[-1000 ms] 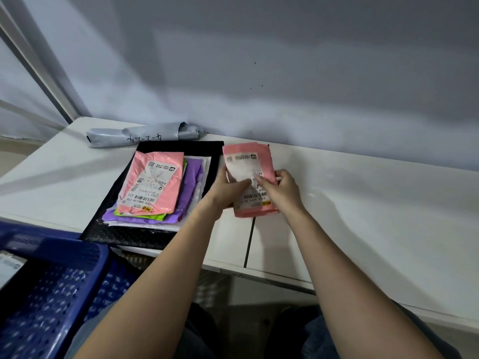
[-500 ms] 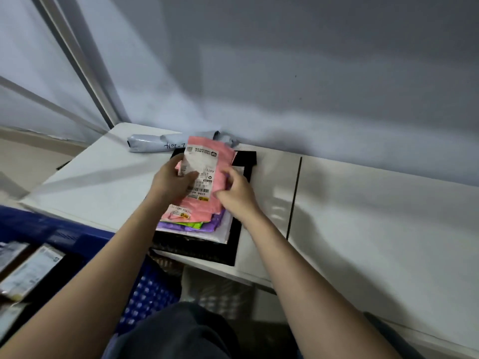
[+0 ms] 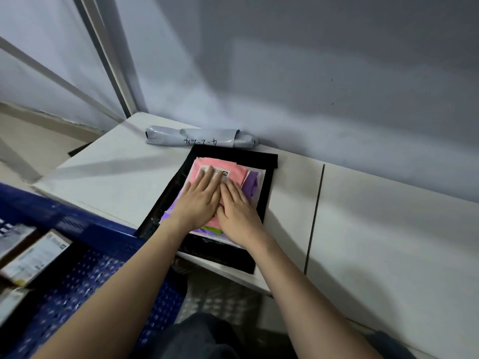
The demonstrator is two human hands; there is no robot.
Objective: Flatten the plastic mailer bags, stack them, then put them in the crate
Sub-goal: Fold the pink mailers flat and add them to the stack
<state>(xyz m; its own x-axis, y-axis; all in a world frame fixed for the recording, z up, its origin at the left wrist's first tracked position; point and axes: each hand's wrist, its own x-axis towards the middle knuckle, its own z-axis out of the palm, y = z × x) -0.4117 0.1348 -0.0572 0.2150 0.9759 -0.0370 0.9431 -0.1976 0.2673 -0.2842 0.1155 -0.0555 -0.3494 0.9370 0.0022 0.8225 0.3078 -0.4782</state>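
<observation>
While both palms lie flat, the left hand (image 3: 198,200) and right hand (image 3: 237,212) press side by side, fingers straight, on the pink mailer (image 3: 220,168) topping the stack (image 3: 252,181) on a black bag (image 3: 228,154). Table (image 3: 116,177) edge meets blue crate (image 3: 85,229) at left; rolled grey mailer (image 3: 197,137) by wall.

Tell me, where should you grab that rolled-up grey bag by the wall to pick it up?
Probably around its middle, coming from above or from the front. The rolled grey bag lies lengthwise right along the wall, so the back side looks blocked. It is long and narrow, so fingers should wrap over it easily, and a middle grip should keep either end from drooping. Both hands, left hand and right hand, are pressing the stack now.
</observation>
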